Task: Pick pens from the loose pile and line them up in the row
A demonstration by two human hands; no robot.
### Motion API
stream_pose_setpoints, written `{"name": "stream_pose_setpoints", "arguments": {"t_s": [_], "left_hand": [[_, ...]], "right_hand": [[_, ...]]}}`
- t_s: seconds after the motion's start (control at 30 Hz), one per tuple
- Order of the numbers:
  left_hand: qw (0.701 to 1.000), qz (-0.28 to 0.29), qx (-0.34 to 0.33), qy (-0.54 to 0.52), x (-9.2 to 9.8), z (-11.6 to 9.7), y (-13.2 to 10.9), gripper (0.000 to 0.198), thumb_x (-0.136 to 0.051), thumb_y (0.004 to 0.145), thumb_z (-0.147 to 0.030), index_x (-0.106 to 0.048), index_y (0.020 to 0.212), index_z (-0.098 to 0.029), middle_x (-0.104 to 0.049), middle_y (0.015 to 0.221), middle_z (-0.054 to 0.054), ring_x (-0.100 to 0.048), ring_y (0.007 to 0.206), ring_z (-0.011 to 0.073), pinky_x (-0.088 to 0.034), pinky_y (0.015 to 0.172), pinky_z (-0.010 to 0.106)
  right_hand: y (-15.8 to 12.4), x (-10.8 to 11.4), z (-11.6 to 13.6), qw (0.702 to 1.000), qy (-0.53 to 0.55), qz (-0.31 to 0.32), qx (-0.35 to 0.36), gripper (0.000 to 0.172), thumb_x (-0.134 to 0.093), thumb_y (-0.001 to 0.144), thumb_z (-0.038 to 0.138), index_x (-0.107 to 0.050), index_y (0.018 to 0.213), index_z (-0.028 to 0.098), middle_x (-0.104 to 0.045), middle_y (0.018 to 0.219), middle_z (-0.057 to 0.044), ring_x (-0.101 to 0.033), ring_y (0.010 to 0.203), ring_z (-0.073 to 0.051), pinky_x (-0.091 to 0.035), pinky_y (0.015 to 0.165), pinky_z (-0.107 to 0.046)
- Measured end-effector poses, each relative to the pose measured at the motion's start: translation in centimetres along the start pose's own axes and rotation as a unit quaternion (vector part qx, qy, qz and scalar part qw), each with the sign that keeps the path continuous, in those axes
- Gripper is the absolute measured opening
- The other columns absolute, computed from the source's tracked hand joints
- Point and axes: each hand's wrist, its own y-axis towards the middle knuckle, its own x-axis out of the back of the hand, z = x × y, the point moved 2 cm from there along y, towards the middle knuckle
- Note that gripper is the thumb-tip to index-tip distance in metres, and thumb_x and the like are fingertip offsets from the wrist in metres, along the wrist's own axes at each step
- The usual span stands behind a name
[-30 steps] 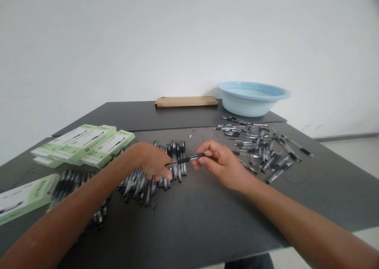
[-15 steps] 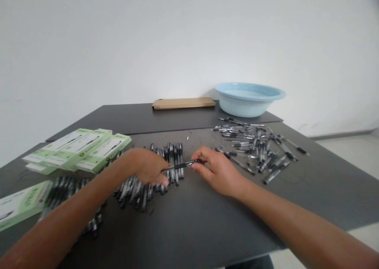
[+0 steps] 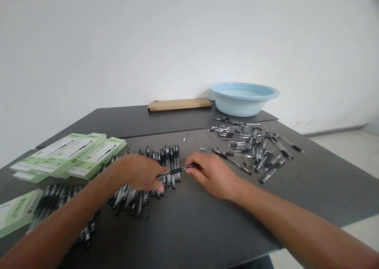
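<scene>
A gel pen (image 3: 177, 170) with a black grip and clear barrel stretches between my two hands above the table. My left hand (image 3: 144, 172) is closed around its barrel end. The thumb and fingers of my right hand (image 3: 213, 175) pinch the other end, where a dark piece shows; whether this is a cap I cannot tell. Under and beside my left hand lie capped pens (image 3: 167, 158) in a rough row, partly hidden by it. To the right of my right hand is a loose heap of uncapped pens (image 3: 260, 152).
Green and white pen boxes (image 3: 99, 157) are stacked at the left, with another box (image 3: 20, 210) nearer me beside more pens (image 3: 55, 198). A flat cardboard piece (image 3: 179, 104) and a light blue basin (image 3: 241, 105) stand at the back of the dark table (image 3: 189, 229).
The view has shifted slightly, moving things a little left. Both hands still hold the pen, and my right fingers have curled more over its end.
</scene>
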Motion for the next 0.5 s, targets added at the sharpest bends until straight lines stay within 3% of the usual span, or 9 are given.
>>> {"name": "stream_pose_setpoints", "arguments": {"t_s": [0.13,0.5], "left_hand": [[0.999,0.037,0.017,0.028,0.4,-0.6,-0.4,0.051,-0.051,0.083,-0.04,-0.048,0.133,-0.026,-0.065,0.115,0.015,-0.061,0.098,0.0335,-0.047,0.079,0.041],[0.999,-0.019,0.042,0.027,0.0,-0.3,-1.2,0.056,-0.052,0.081,-0.034,-0.045,0.135,-0.023,-0.06,0.123,0.015,-0.058,0.106,0.0345,-0.047,0.082,0.044]], "right_hand": [[-0.1,0.1,0.2,1.0,-0.015,0.007,0.009,0.01,-0.05,0.088,0.023,-0.055,0.095,0.02,-0.061,0.078,-0.002,-0.053,0.067,-0.013,-0.033,0.061,-0.023],[-0.4,0.1,0.8,0.999,-0.029,0.001,0.041,0.01,-0.048,0.09,0.025,-0.052,0.095,0.019,-0.061,0.079,-0.002,-0.055,0.069,-0.014,-0.034,0.061,-0.023]]}}
